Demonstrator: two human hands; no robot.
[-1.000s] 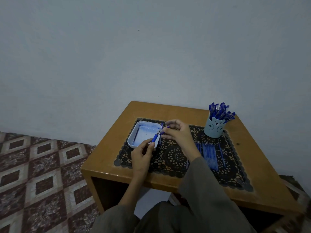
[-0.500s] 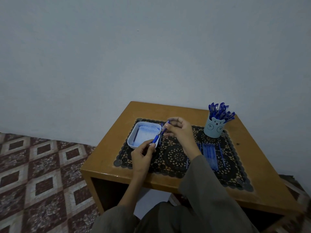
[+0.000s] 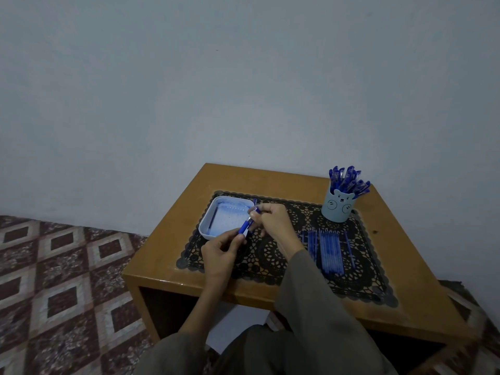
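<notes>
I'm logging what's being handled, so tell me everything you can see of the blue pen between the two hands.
The slim blue-and-clear plastic pen is held tilted, lower end toward the person: blue grip section, clear barrel, blue upper end. The left hand pinches the grip end, the right hand the upper part. It is at the right edge of the white plastic tray; contact cannot be told.

The left hand [image 3: 220, 251] and right hand [image 3: 273, 219] each pinch one end of a blue pen [image 3: 248, 221], tilted beside the white tray [image 3: 208, 228]. Refills [image 3: 328, 251] lie on the mat [image 3: 273, 262]; a pen cup [image 3: 338, 208] stands on the bench [image 3: 273, 177].
</notes>
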